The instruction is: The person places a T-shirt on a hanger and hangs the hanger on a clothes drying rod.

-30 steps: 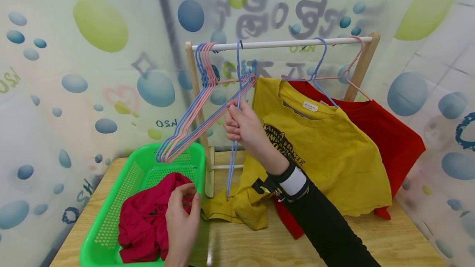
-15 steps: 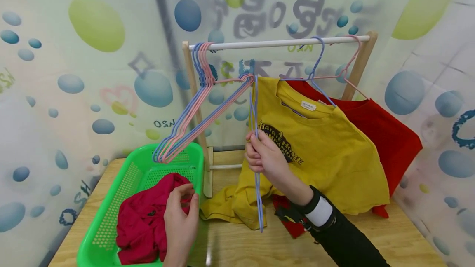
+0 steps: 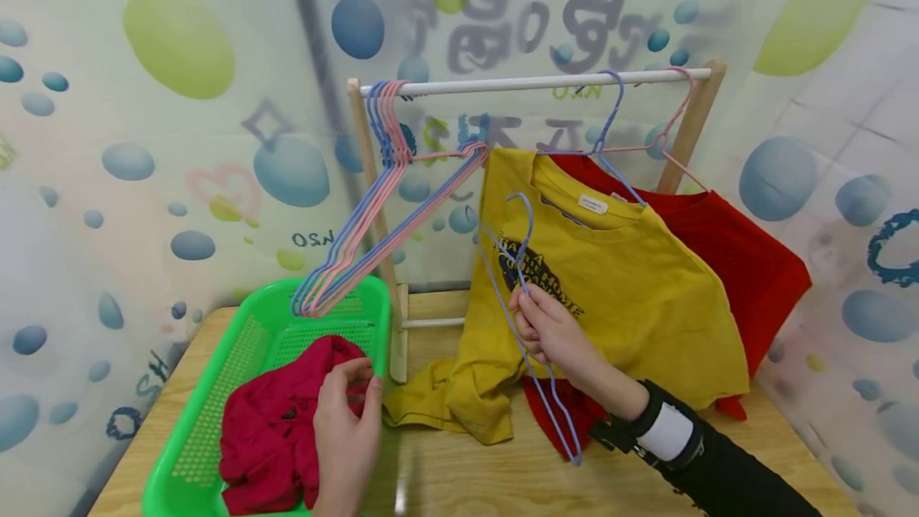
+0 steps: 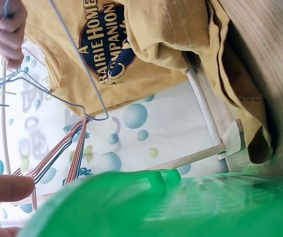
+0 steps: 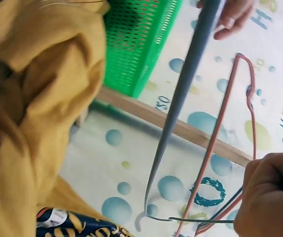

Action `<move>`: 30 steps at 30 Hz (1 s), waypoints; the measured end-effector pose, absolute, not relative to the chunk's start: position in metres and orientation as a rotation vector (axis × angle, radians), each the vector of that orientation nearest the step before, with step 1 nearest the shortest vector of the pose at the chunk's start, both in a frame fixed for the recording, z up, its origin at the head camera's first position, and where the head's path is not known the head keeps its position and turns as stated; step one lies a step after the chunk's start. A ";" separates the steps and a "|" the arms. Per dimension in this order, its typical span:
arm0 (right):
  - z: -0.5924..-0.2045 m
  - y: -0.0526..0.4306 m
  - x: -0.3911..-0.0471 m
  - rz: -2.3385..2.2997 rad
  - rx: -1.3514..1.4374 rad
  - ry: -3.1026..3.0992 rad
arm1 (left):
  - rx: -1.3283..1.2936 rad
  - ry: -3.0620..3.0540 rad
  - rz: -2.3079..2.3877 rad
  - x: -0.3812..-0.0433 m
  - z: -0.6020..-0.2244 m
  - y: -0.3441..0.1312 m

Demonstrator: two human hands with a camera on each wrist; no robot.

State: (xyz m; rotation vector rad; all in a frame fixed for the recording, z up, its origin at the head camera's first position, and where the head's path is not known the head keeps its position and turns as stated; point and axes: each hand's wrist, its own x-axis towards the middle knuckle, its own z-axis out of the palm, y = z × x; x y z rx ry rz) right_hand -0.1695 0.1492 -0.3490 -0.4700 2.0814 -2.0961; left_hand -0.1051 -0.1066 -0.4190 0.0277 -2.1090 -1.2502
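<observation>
Crimson cloth (image 3: 269,433) near the loose left hand (image 3: 348,429) shows only in head view; the right hand (image 3: 551,328) grips a blue hanger (image 5: 181,94).

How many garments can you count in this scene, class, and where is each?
3: a yellow shirt hanging on the rack, a red garment hanging behind it, and a crimson garment heaped in the green basket. The heap could hide another.

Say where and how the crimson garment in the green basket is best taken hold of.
Probably at the loose fold on its far right, pinched from above: the garment lies crumpled in a heap, so folds offer a grip, while the walls of the basket hinder a sideways approach. The left hand is close by.
</observation>
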 end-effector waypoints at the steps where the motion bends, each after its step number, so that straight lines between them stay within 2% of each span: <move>1: -0.350 0.151 -0.169 -2.071 -0.462 2.106 | 0.035 -2.111 -1.250 -0.105 -0.418 -0.107; 17: -0.367 0.189 -0.154 -1.754 -0.790 2.502 | -0.085 -2.066 -1.015 -0.080 -0.402 -0.122; 25: -0.373 0.202 -0.148 -1.745 -0.754 2.499 | -0.144 -2.100 -0.839 -0.057 -0.372 -0.157; 30: -0.373 0.207 -0.146 -1.774 -0.728 2.475 | -0.143 -2.174 -0.727 -0.056 -0.348 -0.179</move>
